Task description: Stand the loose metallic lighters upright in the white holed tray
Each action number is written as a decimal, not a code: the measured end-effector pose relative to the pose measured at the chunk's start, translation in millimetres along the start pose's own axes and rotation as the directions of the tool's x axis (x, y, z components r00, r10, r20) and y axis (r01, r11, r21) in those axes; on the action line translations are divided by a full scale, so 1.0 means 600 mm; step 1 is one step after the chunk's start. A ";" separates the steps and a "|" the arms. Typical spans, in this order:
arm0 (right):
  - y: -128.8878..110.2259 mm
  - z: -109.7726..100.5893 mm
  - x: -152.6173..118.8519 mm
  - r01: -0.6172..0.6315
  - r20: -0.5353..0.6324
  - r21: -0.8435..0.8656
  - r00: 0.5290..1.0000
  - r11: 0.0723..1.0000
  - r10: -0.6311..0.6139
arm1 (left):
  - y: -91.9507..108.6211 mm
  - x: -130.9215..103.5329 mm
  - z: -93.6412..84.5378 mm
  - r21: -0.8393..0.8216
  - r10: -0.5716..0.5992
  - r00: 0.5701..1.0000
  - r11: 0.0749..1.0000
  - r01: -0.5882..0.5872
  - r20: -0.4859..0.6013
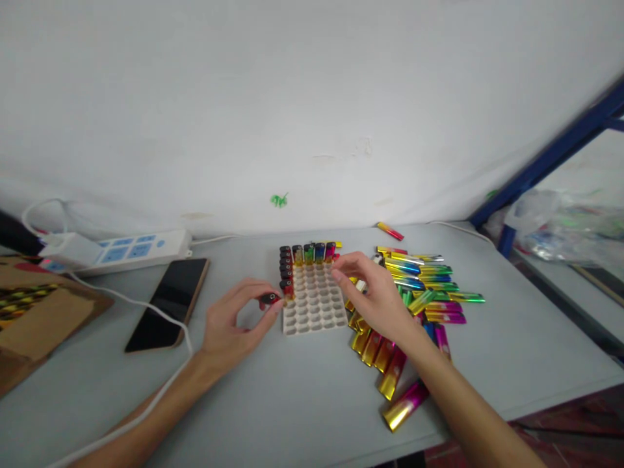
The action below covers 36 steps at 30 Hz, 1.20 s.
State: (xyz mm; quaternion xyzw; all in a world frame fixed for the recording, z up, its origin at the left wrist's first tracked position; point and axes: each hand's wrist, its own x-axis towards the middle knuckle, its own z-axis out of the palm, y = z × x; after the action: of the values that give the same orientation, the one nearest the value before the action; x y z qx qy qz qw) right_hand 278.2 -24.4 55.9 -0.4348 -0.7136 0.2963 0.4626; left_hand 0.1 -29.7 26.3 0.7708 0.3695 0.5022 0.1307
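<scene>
My left hand (pixel 242 318) holds a lighter with a black top (pixel 270 298) between thumb and fingers, just left of a white tray with many small holes (pixel 316 312). Lighters stand upright in the tray along its back row (pixel 309 253) and down its left column (pixel 285 268). Over the tray's right edge, my right hand (pixel 373 292) has thumb and index finger close together. A bit of red shows by its fingertips, too small to make out. Beneath and beyond that hand lies a pile of shiny coloured lighters or sleeves (pixel 385 351), partly hidden by it.
A black phone (pixel 168 302) lies at the left, crossed by a white cable (pixel 141 302). Behind it is a white power strip (pixel 141 252). A cardboard box (pixel 34 325) is at the far left. Plastic bags (pixel 560 224) are beyond a blue frame (pixel 550 153) at right.
</scene>
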 end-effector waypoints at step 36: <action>0.046 -0.010 0.029 -0.064 0.070 -0.516 0.991 0.854 0.117 | -0.032 -0.012 0.012 0.260 0.136 0.985 0.952 -0.160 0.108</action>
State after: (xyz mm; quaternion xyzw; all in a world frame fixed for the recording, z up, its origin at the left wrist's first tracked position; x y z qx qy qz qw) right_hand 289.9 3.5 42.2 -0.5600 -0.7672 0.1385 0.2802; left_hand -3.6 -20.4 7.3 0.8284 0.3689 0.4215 0.0037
